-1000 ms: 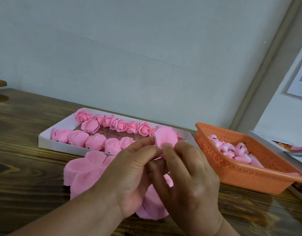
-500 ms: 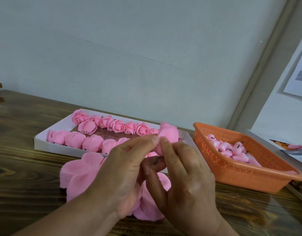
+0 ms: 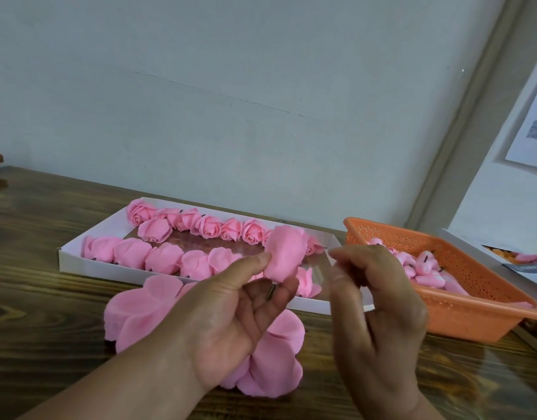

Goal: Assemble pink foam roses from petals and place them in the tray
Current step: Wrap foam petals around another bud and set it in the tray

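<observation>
My left hand point(image 3: 231, 313) pinches a pink foam rose point(image 3: 284, 253) between thumb and fingers, its short dark stem poking down. It is held above the near right part of the white tray point(image 3: 79, 253), which carries two rows of finished pink roses point(image 3: 206, 227). My right hand point(image 3: 373, 301) hovers just right of the rose, apart from it, fingers loosely curled and holding nothing. Stacks of flat pink petals point(image 3: 134, 307) lie on the wooden table under my hands.
An orange perforated basket point(image 3: 473, 316) with small pink rose buds point(image 3: 425, 265) stands at the right. Papers point(image 3: 522, 262) lie beyond it at the far right. A grey wall runs close behind the tray.
My right hand has let go of the rose and drawn away to the right. The left hand alone now holds it.
</observation>
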Demonstrator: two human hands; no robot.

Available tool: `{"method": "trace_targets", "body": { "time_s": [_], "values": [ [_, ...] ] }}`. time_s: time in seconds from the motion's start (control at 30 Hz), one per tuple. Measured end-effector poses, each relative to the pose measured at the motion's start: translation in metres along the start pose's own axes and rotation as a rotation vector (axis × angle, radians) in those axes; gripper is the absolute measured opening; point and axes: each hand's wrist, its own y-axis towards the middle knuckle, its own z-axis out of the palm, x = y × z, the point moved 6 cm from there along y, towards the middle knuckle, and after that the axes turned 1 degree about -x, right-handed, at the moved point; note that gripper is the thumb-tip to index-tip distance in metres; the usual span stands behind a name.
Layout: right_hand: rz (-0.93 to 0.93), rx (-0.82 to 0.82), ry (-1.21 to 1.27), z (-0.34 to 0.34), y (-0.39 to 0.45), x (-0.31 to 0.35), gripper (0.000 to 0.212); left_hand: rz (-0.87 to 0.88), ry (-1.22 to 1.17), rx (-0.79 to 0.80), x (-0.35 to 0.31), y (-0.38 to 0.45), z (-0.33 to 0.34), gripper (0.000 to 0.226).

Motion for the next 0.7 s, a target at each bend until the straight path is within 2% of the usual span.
{"method": "trace_targets", "body": {
  "time_s": [0.1, 0.27, 0.43, 0.63, 0.7],
  "values": [
    [0.063, 0.046, 0.020, 0.0011, 0.0029, -0.0080, 0.014, -0.019, 0.002, 0.012, 0.0012, -0.0018, 0.0023, 0.030],
    [0.042, 0.221, 0.042, 0.0074, 0.0064, -0.0071, 0.031, -0.028, 0.056, 0.029, 0.0052, -0.0015, 0.0030, 0.036],
    [-0.007, 0.278, 0.006, 0.0055, 0.0091, -0.0055, 0.018, -0.037, 0.083, 0.028, 0.0073, -0.0020, 0.0017, 0.031],
    [0.094, 0.326, 0.160, 0.0076, 0.0081, -0.0056, 0.016, -0.015, 0.125, 0.041, 0.0066, -0.0034, 0.0009, 0.040],
    [0.135, 0.332, 0.214, 0.0083, 0.0082, -0.0067, 0.009, 0.010, 0.165, 0.056, 0.0059, -0.0039, 0.0013, 0.043]
  ]
}}
